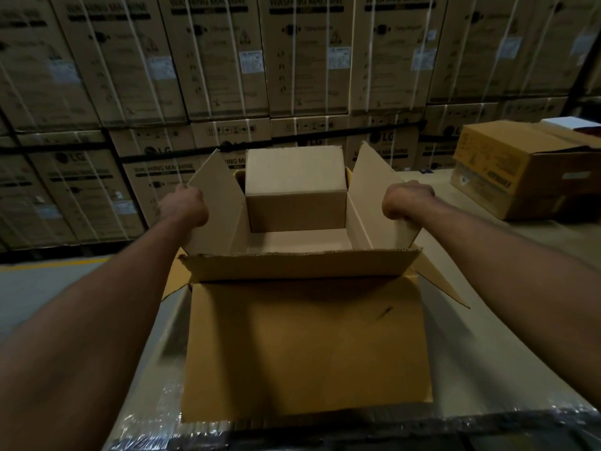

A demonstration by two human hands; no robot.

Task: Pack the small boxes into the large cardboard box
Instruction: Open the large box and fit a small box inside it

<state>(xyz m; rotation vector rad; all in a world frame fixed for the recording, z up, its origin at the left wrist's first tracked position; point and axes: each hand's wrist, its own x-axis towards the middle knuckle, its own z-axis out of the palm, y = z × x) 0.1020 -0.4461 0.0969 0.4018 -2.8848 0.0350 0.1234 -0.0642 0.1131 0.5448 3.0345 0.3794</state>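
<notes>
A large cardboard box (pixel 305 346) stands open in front of me on a wrapped surface, its near flap (pixel 299 265) folded toward me. One small brown box (pixel 294 187) sits inside against the far wall, its top rising above the rim. The box floor in front of it is bare. My left hand (pixel 183 205) grips the upright left side flap (pixel 216 203). On the opposite side my right hand (pixel 406 198) grips the upright right side flap (pixel 374 203). Both fists are closed over the flap edges.
A wall of stacked washing-machine cartons (pixel 227 76) stands close behind. Another open cardboard box (pixel 527 170) rests at the right on the same pale surface (pixel 471 369). Grey floor with a yellow line (pixel 48 265) lies to the left. Plastic wrap covers the front edge.
</notes>
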